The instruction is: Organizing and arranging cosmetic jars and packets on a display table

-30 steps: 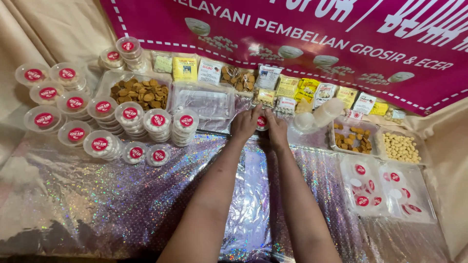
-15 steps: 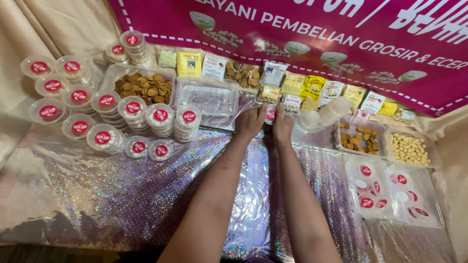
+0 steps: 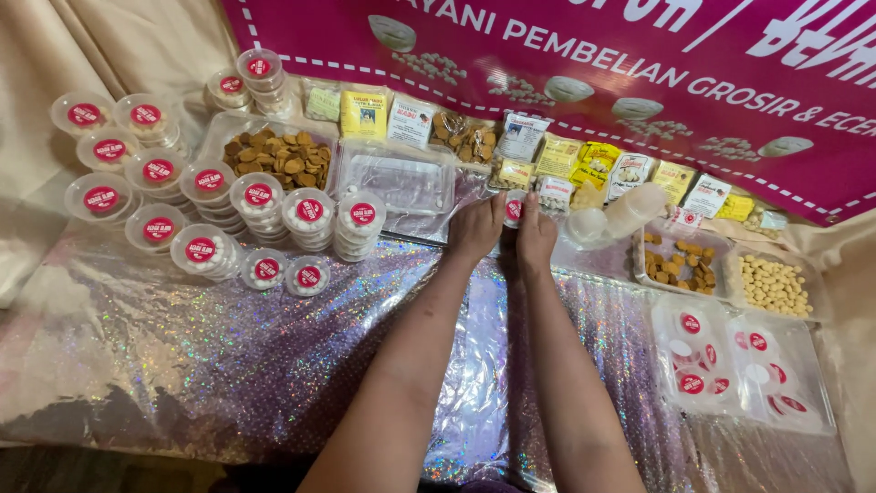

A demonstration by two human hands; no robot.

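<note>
So most tubs (image 3: 258, 194) sit stacked at 10 o'clock; both hands' fingers (image 3: 481, 222) pinch one small red-lidded tub (image 3: 513, 209), not yet placed.

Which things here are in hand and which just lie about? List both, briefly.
In hand: left hand and right hand, together holding a small round red-labelled tub.

Lying about: stacked tubs, tray of brown biscuits, clear lidded box, snack packets, pink banner.
</note>
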